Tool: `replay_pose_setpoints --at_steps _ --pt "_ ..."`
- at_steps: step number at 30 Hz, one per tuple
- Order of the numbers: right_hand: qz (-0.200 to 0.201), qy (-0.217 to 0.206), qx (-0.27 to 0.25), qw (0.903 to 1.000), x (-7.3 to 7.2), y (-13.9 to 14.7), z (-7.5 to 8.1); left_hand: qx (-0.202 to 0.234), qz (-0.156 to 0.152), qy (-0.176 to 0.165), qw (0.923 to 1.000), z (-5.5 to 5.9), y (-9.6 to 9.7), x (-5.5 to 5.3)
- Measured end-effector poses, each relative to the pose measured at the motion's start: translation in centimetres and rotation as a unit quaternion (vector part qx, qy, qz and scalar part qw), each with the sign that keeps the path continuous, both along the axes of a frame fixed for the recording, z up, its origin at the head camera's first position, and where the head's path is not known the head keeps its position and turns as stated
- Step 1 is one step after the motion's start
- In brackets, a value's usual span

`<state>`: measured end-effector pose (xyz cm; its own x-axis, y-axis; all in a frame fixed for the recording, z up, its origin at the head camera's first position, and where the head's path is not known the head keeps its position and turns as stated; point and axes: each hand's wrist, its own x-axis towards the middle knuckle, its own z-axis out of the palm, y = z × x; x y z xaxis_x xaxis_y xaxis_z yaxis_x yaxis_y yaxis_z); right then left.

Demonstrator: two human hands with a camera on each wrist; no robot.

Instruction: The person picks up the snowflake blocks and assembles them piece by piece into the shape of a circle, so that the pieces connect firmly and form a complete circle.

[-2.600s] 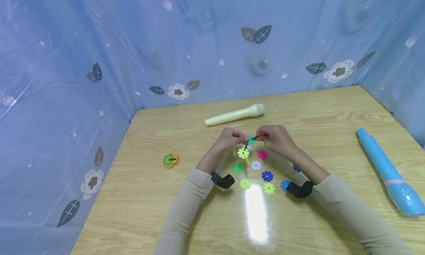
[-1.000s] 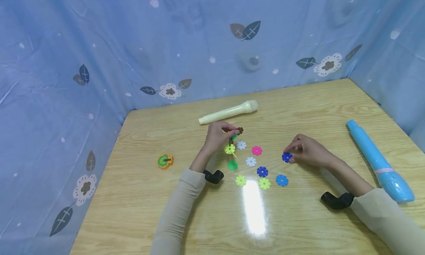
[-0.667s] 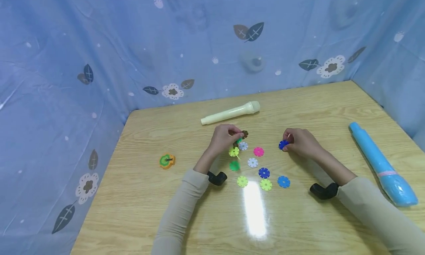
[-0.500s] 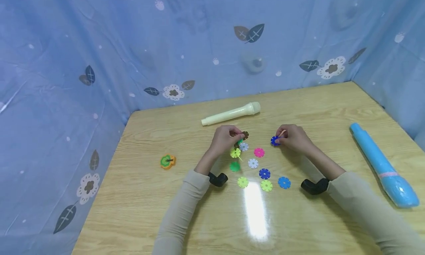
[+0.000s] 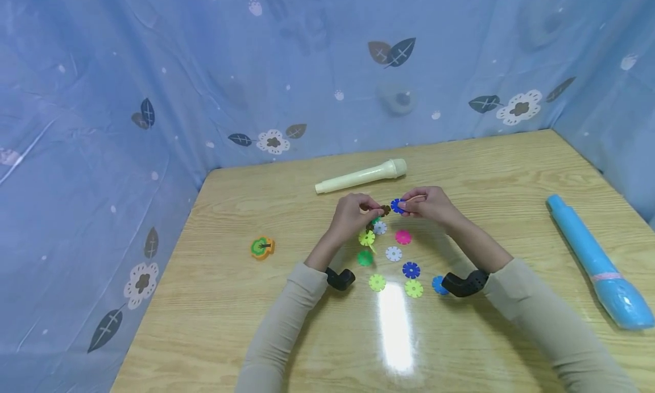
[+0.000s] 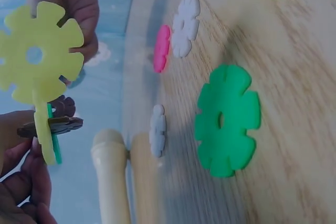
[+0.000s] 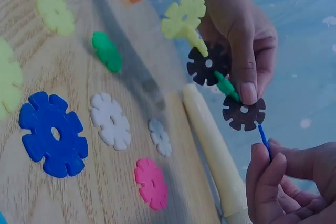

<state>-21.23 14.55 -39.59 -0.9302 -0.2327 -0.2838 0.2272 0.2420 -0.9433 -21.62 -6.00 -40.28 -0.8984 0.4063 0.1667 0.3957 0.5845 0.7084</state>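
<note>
My left hand (image 5: pixel 350 218) pinches a small chain of slotted plastic snowflake discs. In the right wrist view the chain runs from a yellow disc (image 7: pixel 173 23), through a dark brown one (image 7: pixel 198 70) and a green one (image 7: pixel 226 85), to a second brown disc (image 7: pixel 241 121) under the thumb. Between thumb and fingers, my right hand (image 5: pixel 434 205) holds a blue disc (image 5: pixel 396 206). Seen edge-on in the right wrist view, the blue disc meets the brown disc's rim; how deep it sits in a slot I cannot tell.
Loose discs lie on the wooden table below the hands, among them a green (image 6: pixel 228 124), a pink (image 5: pixel 403 237) and a dark blue (image 5: pixel 411 269) one. A cream microphone-shaped tube (image 5: pixel 360 177) lies behind, a blue one (image 5: pixel 598 262) at right, a tree-shaped piece (image 5: pixel 262 247) at left.
My right hand left the chain, picked up the blue disc from the right side and carried it left to the brown disc. My left hand keeps hold of the chain.
</note>
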Motion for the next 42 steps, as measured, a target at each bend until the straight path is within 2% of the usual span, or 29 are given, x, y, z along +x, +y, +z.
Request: replay_pose_setpoints --at_steps 4,9,13,18,20,22,25,27,29,33,38,42 --pt "-0.001 -0.003 -0.001 1.0000 0.0 -0.3 0.1 0.007 -0.001 0.007 1.0000 0.0 0.1 0.1" --pt "0.010 0.016 0.027 0.9995 -0.1 -0.4 0.1 0.010 -0.013 0.025 0.9995 -0.1 0.0 0.0" --pt "0.024 0.029 0.049 0.9981 -0.1 -0.5 0.1 0.010 -0.022 0.061 0.9978 -0.2 0.1 0.0" --pt "0.034 0.038 0.059 0.9970 -0.1 -1.1 0.6 0.004 -0.030 0.129 0.9912 -0.3 0.2 0.2" --pt "0.038 0.043 0.060 0.9966 0.0 -1.3 0.6 -0.006 -0.032 0.136 0.9902 -0.2 0.1 0.4" --pt "0.042 0.050 0.059 0.9961 -0.1 -1.3 0.4 -0.012 -0.036 0.112 0.9930 -0.1 0.0 0.4" --pt "0.058 0.061 0.045 0.9955 -0.2 -1.1 0.0 -0.015 -0.045 0.027 0.9985 0.4 -0.4 0.3" --pt "0.070 0.067 0.031 0.9948 -0.4 -1.0 -0.3 -0.013 -0.040 -0.031 0.9986 0.8 -0.6 0.0" --pt "0.082 0.072 0.023 0.9938 -0.5 -0.8 -0.5 -0.008 -0.028 -0.074 0.9969 1.0 -0.7 -0.5" --pt "0.096 0.073 0.014 0.9926 -0.8 -0.8 -0.8 0.014 -0.020 -0.134 0.9907 1.0 -0.7 -1.4" --pt "0.097 0.065 -0.012 0.9931 -0.7 -1.1 -0.8 0.046 -0.037 -0.213 0.9753 0.5 -0.6 -1.9" --pt "0.091 0.075 -0.018 0.9929 -0.4 -1.1 -0.9 0.056 -0.030 -0.244 0.9676 0.3 -0.7 -2.0"
